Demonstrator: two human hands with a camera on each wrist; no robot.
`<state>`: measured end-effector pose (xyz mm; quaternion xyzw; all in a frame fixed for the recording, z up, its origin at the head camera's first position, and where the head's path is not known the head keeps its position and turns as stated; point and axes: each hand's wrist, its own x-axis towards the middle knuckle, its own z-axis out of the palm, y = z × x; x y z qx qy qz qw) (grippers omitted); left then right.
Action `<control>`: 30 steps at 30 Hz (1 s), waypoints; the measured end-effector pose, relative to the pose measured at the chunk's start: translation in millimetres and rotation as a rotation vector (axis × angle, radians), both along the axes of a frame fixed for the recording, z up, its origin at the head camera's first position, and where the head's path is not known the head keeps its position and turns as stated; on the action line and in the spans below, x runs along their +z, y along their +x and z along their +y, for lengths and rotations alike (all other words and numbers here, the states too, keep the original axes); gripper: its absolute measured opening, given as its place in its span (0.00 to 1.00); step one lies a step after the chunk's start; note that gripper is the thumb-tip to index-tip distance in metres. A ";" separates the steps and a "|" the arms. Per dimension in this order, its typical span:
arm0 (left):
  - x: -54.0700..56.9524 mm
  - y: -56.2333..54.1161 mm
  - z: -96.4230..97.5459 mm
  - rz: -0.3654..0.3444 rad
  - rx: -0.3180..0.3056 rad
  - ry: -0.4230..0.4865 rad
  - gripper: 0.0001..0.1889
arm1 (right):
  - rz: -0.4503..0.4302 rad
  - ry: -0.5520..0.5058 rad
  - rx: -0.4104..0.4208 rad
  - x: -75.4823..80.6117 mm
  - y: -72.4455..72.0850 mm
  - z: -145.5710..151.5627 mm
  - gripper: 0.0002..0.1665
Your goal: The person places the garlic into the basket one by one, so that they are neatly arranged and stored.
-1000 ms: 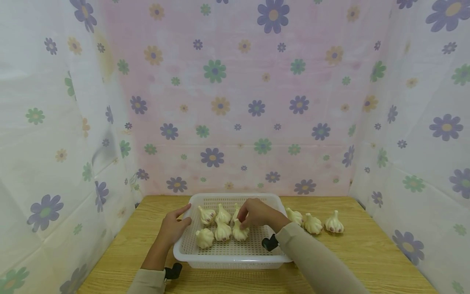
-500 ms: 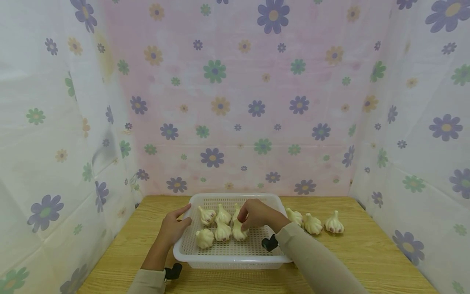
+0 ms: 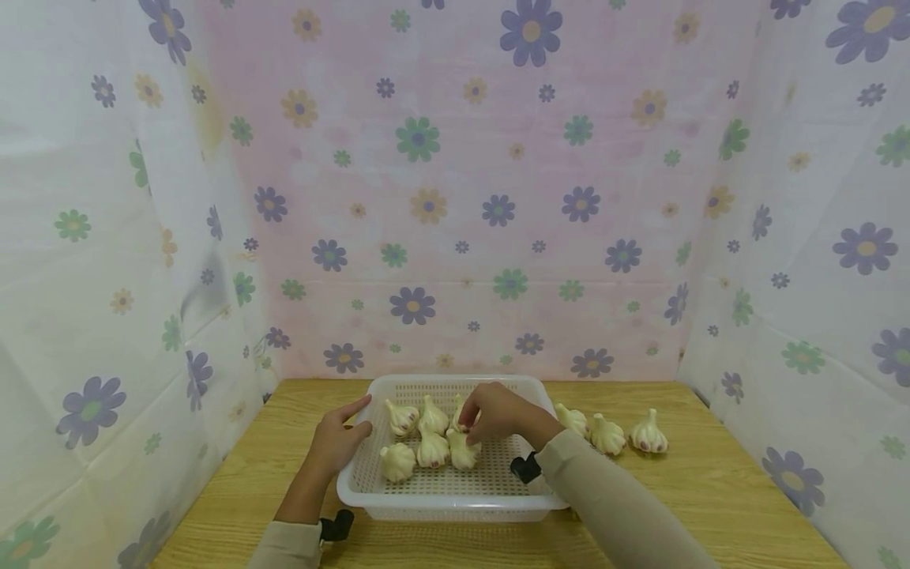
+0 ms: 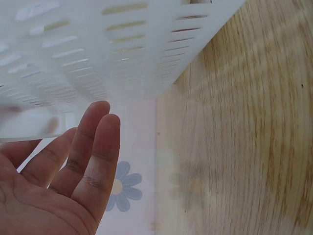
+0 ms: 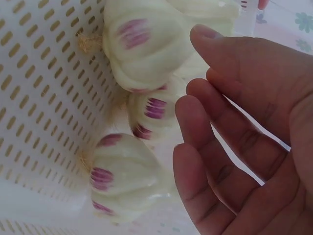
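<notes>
My left hand [image 3: 337, 438] holds the left rim of a white plastic basket [image 3: 455, 500], thumb and index finger over the edge. In the left wrist view, other fingers [image 4: 100, 147] reach up beside its slotted outer wall. Inside the basket, my right hand [image 3: 495, 412] pinches the top of a garlic bulb [image 3: 464, 452] between thumb and fingertips; its neck leans left. The right wrist view shows the fingers [image 5: 205, 166] curved beside that bulb [image 5: 146, 44]. Nearby sit other bulbs, among them a front left one [image 3: 397, 461], a middle one [image 3: 432, 449] and a back left one [image 3: 402, 418].
On the wooden table [image 3: 711, 490], right of the basket, stand several more garlic bulbs, such as one [image 3: 648, 435] at the far right and another [image 3: 607, 435] beside it. My right forearm crosses the basket's right rim. Flowered sheets [image 3: 469, 197] enclose the table at the back and sides.
The garlic bulb under my right hand has tipped, its neck moving from upright to leaning left. Both hands and the basket stay nearly where they were.
</notes>
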<state>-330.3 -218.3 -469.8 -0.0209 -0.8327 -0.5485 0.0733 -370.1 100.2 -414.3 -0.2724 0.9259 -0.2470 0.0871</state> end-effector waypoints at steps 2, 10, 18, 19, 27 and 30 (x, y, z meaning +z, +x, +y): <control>-0.2 0.0 0.0 0.002 0.001 -0.001 0.32 | -0.018 -0.022 -0.004 2.7 0.9 2.2 0.14; -0.3 -1.2 -0.5 0.006 -0.006 -0.002 0.32 | -0.003 -0.065 0.053 12.0 3.4 20.9 0.16; -0.9 -1.1 -1.5 0.002 -0.010 0.000 0.32 | -0.009 -0.144 0.071 19.1 8.2 40.9 0.20; -0.8 -1.1 -1.5 0.001 -0.009 0.002 0.32 | -0.008 -0.151 0.070 19.2 8.7 43.7 0.20; -0.6 -1.4 -1.5 -0.001 -0.007 0.001 0.32 | 0.003 -0.201 0.085 21.3 19.9 67.8 0.16; -0.6 -2.0 -1.9 -0.003 -0.001 -0.004 0.32 | 0.019 -0.212 0.086 24.0 25.9 76.1 0.17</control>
